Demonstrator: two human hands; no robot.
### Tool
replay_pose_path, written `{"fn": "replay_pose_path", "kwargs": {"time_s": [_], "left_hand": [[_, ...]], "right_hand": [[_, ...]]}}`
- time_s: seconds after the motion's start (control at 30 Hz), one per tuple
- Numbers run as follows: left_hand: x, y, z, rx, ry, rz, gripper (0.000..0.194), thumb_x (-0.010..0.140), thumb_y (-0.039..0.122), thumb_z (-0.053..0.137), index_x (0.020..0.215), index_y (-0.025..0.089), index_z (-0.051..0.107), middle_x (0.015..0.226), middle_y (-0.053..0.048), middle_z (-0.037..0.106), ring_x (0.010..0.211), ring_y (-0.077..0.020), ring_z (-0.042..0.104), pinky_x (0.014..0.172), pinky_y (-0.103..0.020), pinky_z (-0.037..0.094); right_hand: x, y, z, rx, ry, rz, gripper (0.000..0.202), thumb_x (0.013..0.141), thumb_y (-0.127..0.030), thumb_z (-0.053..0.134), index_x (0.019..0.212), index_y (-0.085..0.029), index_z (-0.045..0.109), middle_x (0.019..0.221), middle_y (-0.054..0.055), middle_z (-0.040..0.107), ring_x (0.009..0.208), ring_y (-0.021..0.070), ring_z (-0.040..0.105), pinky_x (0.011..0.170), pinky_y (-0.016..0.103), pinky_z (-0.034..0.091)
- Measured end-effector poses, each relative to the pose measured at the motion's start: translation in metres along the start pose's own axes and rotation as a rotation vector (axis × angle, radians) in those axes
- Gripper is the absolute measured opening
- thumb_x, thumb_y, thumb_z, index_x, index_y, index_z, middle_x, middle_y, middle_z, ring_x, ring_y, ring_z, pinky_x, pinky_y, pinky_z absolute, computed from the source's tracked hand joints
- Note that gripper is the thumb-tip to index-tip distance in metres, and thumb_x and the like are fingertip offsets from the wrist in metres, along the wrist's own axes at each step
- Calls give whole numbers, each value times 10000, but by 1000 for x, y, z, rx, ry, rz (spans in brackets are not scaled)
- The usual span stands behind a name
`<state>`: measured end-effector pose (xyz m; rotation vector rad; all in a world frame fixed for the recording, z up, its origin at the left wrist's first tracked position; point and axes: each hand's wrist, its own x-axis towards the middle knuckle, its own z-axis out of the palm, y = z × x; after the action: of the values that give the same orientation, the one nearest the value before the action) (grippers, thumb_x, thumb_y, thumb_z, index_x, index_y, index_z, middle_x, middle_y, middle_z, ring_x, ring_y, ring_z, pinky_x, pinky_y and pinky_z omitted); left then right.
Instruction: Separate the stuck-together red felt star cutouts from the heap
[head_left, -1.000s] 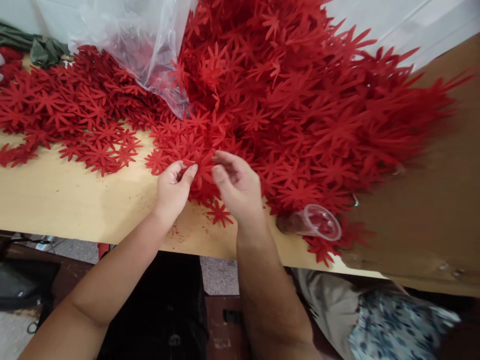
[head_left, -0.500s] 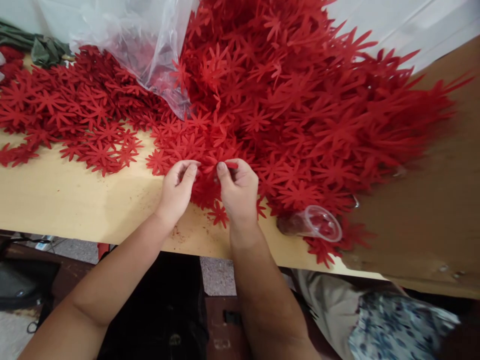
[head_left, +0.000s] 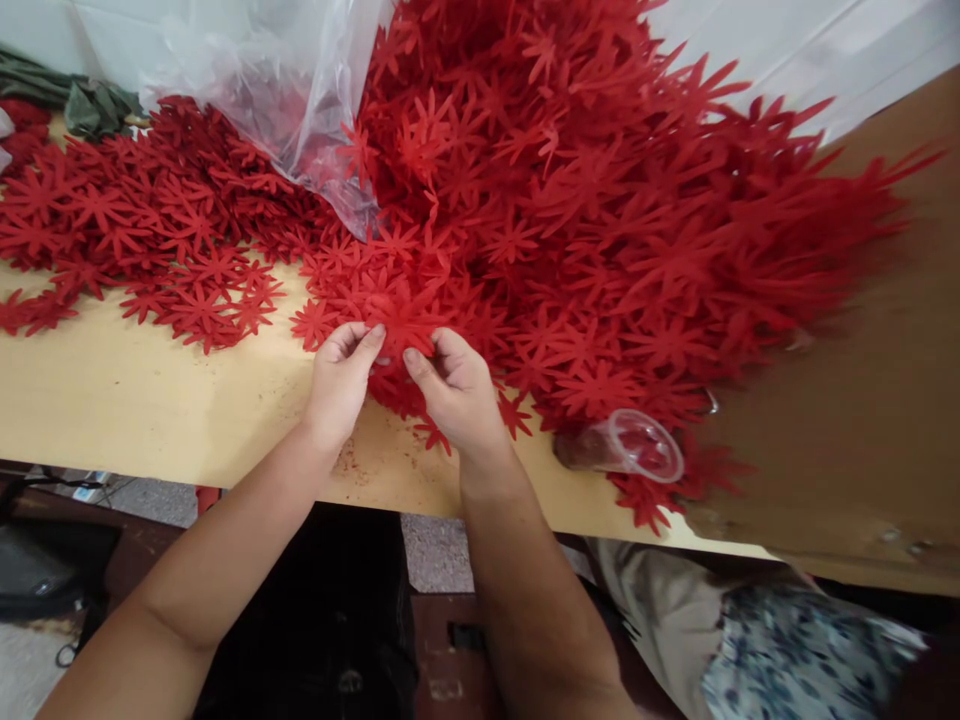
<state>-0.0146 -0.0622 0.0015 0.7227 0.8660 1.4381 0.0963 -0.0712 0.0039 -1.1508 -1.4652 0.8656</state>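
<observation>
Flower cutout (head_left: 406,318), red — my left hand (head_left: 341,378), right hand (head_left: 461,392) nearly closed, pinching near edge — seemingly to keep it spread.

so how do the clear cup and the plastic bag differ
The cup has a firm shape with a round rim, while the bag is limp and full of folds. The bag looks far larger and runs out of the top of the picture; the cup shows whole. The cup is nearer the camera, the bag farther back. Both are see-through, with red cutouts around them.
</observation>
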Motion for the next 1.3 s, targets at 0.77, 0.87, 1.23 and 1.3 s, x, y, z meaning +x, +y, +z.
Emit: {"fn": "replay_pose_path", "kwargs": {"time_s": [0.77, 0.87, 1.23, 1.3], "left_hand": [[2, -6, 0, 165, -50, 45, 62, 745, 133, 602, 700, 156, 566, 635, 51, 558, 589, -45, 489, 627, -190, 414], [1, -5, 1, 166, -43, 40, 39, 737, 139, 609, 770, 157, 596, 699, 40, 590, 614, -47, 506, 674, -203, 434], [-3, -9, 2, 103, -123, 24, 140, 688, 230, 683, 797, 166, 623, 798, 20, 631, 772, -81, 564, 810, -242, 446], [-1, -7, 1, 76, -75, 24, 68, 716, 207, 648, 721, 166, 594, 699, 40, 595, 678, -62, 539, 738, -217, 450]], "right_hand": [[4, -2, -3, -17, 114, 13, 280, 698, -404, 685, 878, -213, 589, 850, 33, 676, 759, 153, 628, 733, 322, 517], [8, 1, -2, 4, 215, 58, 203, 719, -378, 659, 713, -197, 565, 607, -21, 602, 537, 104, 535, 560, 269, 462], [1, -1, -9, 2, 6, 0, 212, 778, -401, 597, 739, -193, 575, 647, -25, 554, 630, 96, 518, 649, 265, 454], [0, 2, -10, -7, -39, 9, 211, 748, -394, 629, 739, -194, 564, 674, -22, 562, 633, 95, 516, 635, 260, 451]]}}
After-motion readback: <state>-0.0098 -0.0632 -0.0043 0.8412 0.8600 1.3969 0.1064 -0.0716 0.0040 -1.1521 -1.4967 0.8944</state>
